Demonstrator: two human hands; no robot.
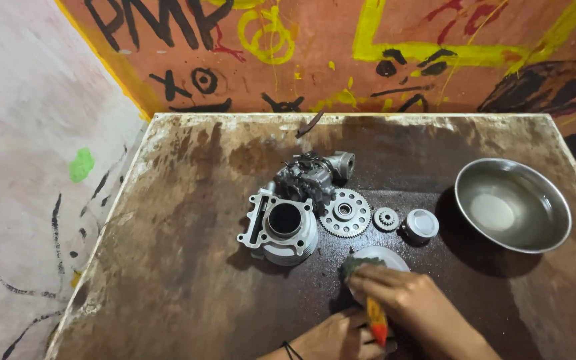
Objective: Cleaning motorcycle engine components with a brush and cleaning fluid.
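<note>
Head view, looking down at a stained, dark wooden bench (168,267) set against a painted orange wall (341,60).

Right hand (405,297): lying at the near edge of the bench, fingers curled down and pressing a dark green scouring pad (357,265) onto a round white disc-shaped part (385,257). Grip is closing on the pad, fingertips bearing on top of it. The pad is covering the near-left portion of the disc; the far rim of the disc is showing bare.

Left hand (331,337): sitting below and partly under the right hand, a dark band showing at the wrist. An orange and yellow object (377,321), narrow and tapering, is lying between the two hands. Cannot tell which hand is holding it, or whether the left grip is closed; the fingers are hidden by the right hand.

Things lying beyond the hands, in a row across the middle of the bench:
- a finned metal engine cylinder (281,227) with an open bore, standing to the left;
- a dark grey carburettor-like casting (311,175), just behind the cylinder;
- a large toothed sprocket (345,213), just right of the cylinder;
- a small gear (387,219), next along;
- a short piston-like cap (421,225), just beside the small gear.

A steel bowl (512,204) holding a little cloudy liquid is standing apart at the right side of the bench.
</note>
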